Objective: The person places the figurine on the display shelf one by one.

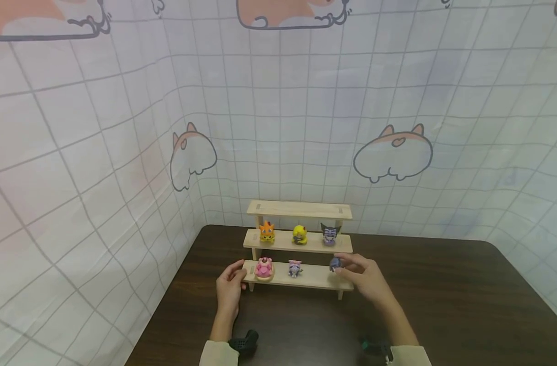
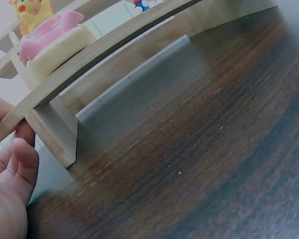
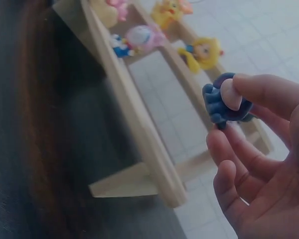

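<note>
At the right end of the lowest tier, my right hand [image 1: 369, 278] pinches a small dark-blue figurine [image 3: 217, 105] between thumb and fingertips. In the right wrist view the figurine shows a pale round patch and is held above the board. My left hand [image 1: 228, 292] grips the left end of the bottom board of a three-tier wooden display stand [image 1: 315, 277], fingers above and below its edge. Beside that hand, a pink figurine on a cream base [image 1: 264, 269] sits on the board. A small pink-and-lilac figurine [image 1: 294, 269] stands at the board's middle.
On the middle tier stand an orange figurine [image 1: 266, 232], a yellow one [image 1: 299, 235] and a purple one with black pointed ears [image 1: 330, 234]. The top board [image 1: 301, 209] rises behind. Under everything lies a dark wooden table [image 1: 443, 295], with a patterned curtain [image 1: 278, 127] around it.
</note>
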The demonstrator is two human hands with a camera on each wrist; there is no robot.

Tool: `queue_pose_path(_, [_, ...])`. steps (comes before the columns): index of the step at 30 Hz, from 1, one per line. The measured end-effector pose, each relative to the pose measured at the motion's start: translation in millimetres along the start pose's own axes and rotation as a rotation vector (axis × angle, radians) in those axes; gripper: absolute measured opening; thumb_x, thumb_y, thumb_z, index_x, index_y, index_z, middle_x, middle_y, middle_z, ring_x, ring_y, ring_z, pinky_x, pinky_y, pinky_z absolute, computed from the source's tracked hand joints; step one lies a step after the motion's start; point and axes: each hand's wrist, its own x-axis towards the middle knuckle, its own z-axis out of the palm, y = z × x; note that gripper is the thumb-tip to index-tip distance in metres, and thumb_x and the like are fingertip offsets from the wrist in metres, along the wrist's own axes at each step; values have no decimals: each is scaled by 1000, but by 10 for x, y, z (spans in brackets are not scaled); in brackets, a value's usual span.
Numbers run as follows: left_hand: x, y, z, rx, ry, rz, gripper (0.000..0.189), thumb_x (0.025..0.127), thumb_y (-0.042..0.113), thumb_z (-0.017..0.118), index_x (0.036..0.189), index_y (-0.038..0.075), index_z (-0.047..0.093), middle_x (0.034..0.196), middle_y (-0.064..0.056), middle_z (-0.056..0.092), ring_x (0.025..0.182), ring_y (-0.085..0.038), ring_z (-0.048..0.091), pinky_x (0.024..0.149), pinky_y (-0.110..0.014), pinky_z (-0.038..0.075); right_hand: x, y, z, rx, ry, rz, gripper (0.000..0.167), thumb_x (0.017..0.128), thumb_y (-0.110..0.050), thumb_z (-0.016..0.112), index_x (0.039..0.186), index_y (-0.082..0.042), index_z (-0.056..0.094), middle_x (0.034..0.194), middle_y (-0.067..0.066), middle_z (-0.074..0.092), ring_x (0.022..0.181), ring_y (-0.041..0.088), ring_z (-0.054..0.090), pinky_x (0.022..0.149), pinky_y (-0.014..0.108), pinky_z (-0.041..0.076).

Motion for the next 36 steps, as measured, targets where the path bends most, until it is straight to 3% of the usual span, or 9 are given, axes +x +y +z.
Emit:
queue_pose_path(6, [-152, 219, 12, 12, -5, 3, 35, 96, 1, 62, 131, -5, 65, 100, -16, 71, 63, -10, 55, 57, -24, 50, 17, 58, 123, 15, -33, 7, 42, 90, -24, 79, 130, -12, 70, 122, 17, 68, 103, 26, 68, 78, 33, 56])
queue_pose_path(10, [-205, 280, 18, 13, -4, 10, 35, 96, 2, 63, 130, -5, 65, 100, -15, 72, 63, -10, 55, 58, -25, 51, 22, 105, 181, -13, -40, 32, 42, 89, -26, 79, 129, -16, 71, 121, 15, 69, 106, 27, 68, 82, 37, 57])
queue_pose_path(13, [-208, 287, 24, 9, -3, 10, 34, 96, 2, 63, 129, -5, 66, 98, -13, 72, 63, -10, 55, 57, -25, 51, 28, 139, 214, -40, -33, 42, 42, 89, -27, 80, 129, -17, 72, 120, 12, 70, 106, 26, 68, 85, 40, 57])
queue_pose_path(24, [-173, 236, 11, -11, 0, 19, 34, 95, 2, 64, 128, -7, 66, 90, -2, 71, 62, -10, 54, 55, -24, 49, 29, 166, 284, -116, -6, 50, 38, 88, -24, 80, 124, -15, 74, 112, 9, 72, 96, 18, 65, 77, 31, 53])
queue_pose_path(34, [-193, 271, 22, 4, 3, 7, 35, 96, 1, 62, 130, -7, 64, 97, -12, 71, 65, -10, 55, 57, -24, 50, 38, 147, 308, -182, 9, 57, 37, 89, -24, 79, 125, -20, 74, 110, 6, 71, 95, 18, 65, 76, 33, 53])
queue_pose_path(36, [-152, 218, 16, 8, 7, 1, 35, 96, 2, 62, 131, -7, 64, 99, -14, 71, 65, -10, 55, 57, -24, 50, 37, 141, 319, -189, 13, 61, 37, 90, -23, 79, 126, -19, 73, 110, 6, 71, 95, 18, 65, 75, 34, 53])
